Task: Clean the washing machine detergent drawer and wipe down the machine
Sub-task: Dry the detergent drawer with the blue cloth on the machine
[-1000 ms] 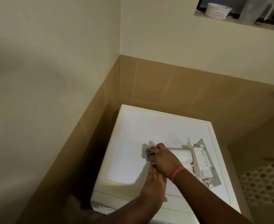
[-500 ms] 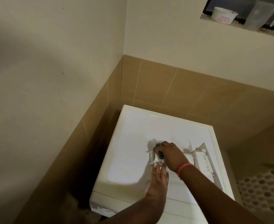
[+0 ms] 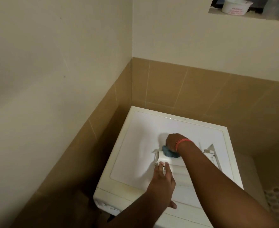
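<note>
Detergent drawer (image 3: 171, 163), white plastic, lay out on the white washing machine's top (image 3: 143, 139); the right hand (image 3: 173, 141) gripped a blue cloth (image 3: 170, 153) against it, left hand (image 3: 162, 180) fingers straight, steadying. Machine wiping seemingly remained.

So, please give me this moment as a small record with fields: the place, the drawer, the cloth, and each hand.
place: top of washing machine, in a tiled corner
detergent drawer: removed, lying on the machine top
blue cloth: on the drawer
right hand: grips the cloth
left hand: fingers straight, steadying the drawer
ledge: white tub
</note>
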The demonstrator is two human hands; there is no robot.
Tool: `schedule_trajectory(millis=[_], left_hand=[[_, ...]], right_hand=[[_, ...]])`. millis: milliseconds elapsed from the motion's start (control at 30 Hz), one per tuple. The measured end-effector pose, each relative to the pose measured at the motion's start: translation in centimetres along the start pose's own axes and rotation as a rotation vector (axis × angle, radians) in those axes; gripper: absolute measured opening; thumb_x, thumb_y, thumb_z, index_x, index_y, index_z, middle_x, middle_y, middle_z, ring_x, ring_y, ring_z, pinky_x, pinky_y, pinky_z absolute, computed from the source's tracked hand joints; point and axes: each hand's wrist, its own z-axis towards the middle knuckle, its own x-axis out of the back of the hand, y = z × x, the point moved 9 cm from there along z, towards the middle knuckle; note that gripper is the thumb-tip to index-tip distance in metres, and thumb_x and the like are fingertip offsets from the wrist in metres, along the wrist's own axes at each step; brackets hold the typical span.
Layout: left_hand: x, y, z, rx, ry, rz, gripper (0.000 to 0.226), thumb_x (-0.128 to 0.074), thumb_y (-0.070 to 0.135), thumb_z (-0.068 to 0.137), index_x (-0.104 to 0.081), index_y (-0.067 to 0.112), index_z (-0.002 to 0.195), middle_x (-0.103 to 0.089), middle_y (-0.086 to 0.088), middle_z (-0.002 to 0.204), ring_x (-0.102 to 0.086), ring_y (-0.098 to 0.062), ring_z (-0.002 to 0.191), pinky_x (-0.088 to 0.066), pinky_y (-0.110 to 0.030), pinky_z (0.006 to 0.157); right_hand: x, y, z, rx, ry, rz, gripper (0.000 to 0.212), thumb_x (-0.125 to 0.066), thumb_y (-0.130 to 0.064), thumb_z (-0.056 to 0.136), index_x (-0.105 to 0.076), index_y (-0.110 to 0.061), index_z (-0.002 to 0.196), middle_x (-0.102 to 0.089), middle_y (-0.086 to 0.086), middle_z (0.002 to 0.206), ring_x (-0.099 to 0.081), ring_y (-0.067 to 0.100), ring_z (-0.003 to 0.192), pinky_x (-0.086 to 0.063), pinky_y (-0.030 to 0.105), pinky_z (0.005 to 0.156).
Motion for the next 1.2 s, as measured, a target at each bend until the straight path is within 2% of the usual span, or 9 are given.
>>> schedule_trajectory(millis=[67,167,233,400,500,733,867,933,1200], left_hand=[[0.8,-0.3,-0.5,0.026,0.0,-0.057,0.102,-0.041,0.08,0.083,-0.025,0.005,0.15,-0.005,-0.032,0.159,-0.007,-0.055,0.144,-0.009,-0.068,0.115],[1.5,-0.7,-1.1,0.063,0.005,-0.169,0.098,-0.045,0.076,0.085,-0.025,0.005,0.15,-0.003,-0.03,0.16,-0.004,-0.054,0.145,-0.004,-0.071,0.113],[1.7,-0.8,-1.3,0.088,-0.004,-0.231,0.097,-0.05,0.072,0.086,-0.025,0.003,0.149,-0.003,-0.03,0.16,-0.004,-0.053,0.146,-0.003,-0.071,0.113],[2.2,-0.9,-1.5,0.097,-0.04,-0.285,0.091,-0.047,0.067,0.09,-0.021,0.004,0.151,0.001,-0.031,0.159,0.001,-0.05,0.147,-0.005,-0.068,0.115],[2.4,-0.7,-1.4,0.101,-0.054,-0.286,0.09,-0.046,0.067,0.091,-0.022,0.004,0.15,0.0,-0.031,0.159,0.0,-0.049,0.147,-0.009,-0.066,0.116],[2.3,-0.7,-1.2,0.08,-0.135,-0.276,0.087,-0.045,0.065,0.093,-0.018,0.007,0.152,0.005,-0.027,0.161,0.002,-0.047,0.148,-0.017,-0.068,0.113],[2.0,-0.9,-1.3,0.077,-0.164,-0.314,0.088,-0.044,0.064,0.094,-0.013,0.007,0.153,0.01,-0.025,0.161,0.007,-0.044,0.149,-0.021,-0.068,0.112],[2.0,-0.8,-1.2,0.068,-0.179,-0.311,0.089,-0.044,0.064,0.094,-0.011,0.007,0.154,0.011,-0.024,0.161,0.009,-0.044,0.149,-0.022,-0.067,0.112],[1.8,-0.6,-0.7,0.037,-0.19,-0.273,0.093,-0.047,0.063,0.093,-0.012,0.002,0.153,0.011,-0.026,0.16,0.007,-0.046,0.148,-0.036,-0.06,0.106]], right_hand=[[-0.5,-0.3,0.0,-0.002,0.028,0.051,0.018,-0.056,-0.018,0.097,-0.067,-0.007,0.106,-0.071,0.006,0.096,-0.06,0.02,0.085,-0.048,0.025,0.077],[-0.8,-3.5,-0.4,0.155,0.165,0.193,0.03,-0.053,-0.007,0.096,-0.067,-0.013,0.121,-0.063,0.006,0.128,-0.056,0.023,0.118,-0.039,0.028,0.103],[-0.9,-2.6,-1.0,0.174,0.174,0.267,0.035,-0.051,-0.003,0.095,-0.064,-0.012,0.126,-0.06,0.006,0.132,-0.054,0.024,0.122,-0.037,0.028,0.106],[-1.9,6.8,-1.7,-0.025,0.021,-0.007,0.035,-0.048,-0.024,0.101,-0.063,-0.006,0.128,-0.06,0.009,0.132,-0.057,0.028,0.12,-0.042,0.032,0.105],[-2.0,6.6,-1.0,0.015,0.005,-0.092,0.038,-0.047,-0.027,0.101,-0.061,-0.005,0.129,-0.06,0.011,0.133,-0.058,0.029,0.12,-0.044,0.035,0.104],[-1.7,0.4,-0.7,0.231,0.154,0.227,0.035,-0.05,-0.013,0.099,-0.061,-0.012,0.132,-0.058,0.008,0.136,-0.051,0.026,0.125,-0.037,0.034,0.109],[-2.3,8.1,-2.5,0.012,0.047,-0.033,0.04,-0.044,-0.034,0.103,-0.063,-0.007,0.125,-0.063,0.01,0.127,-0.058,0.029,0.116,-0.043,0.038,0.103],[-2.6,9.6,-3.4,-0.028,0.011,-0.15,0.036,-0.044,-0.029,0.102,-0.064,-0.007,0.123,-0.064,0.009,0.124,-0.061,0.029,0.113,-0.047,0.037,0.1],[-2.4,0.9,-4.9,0.247,0.405,0.127,0.045,-0.054,-0.004,0.093,-0.058,-0.022,0.134,-0.056,0.008,0.126,-0.057,0.028,0.115,-0.045,0.033,0.1]])
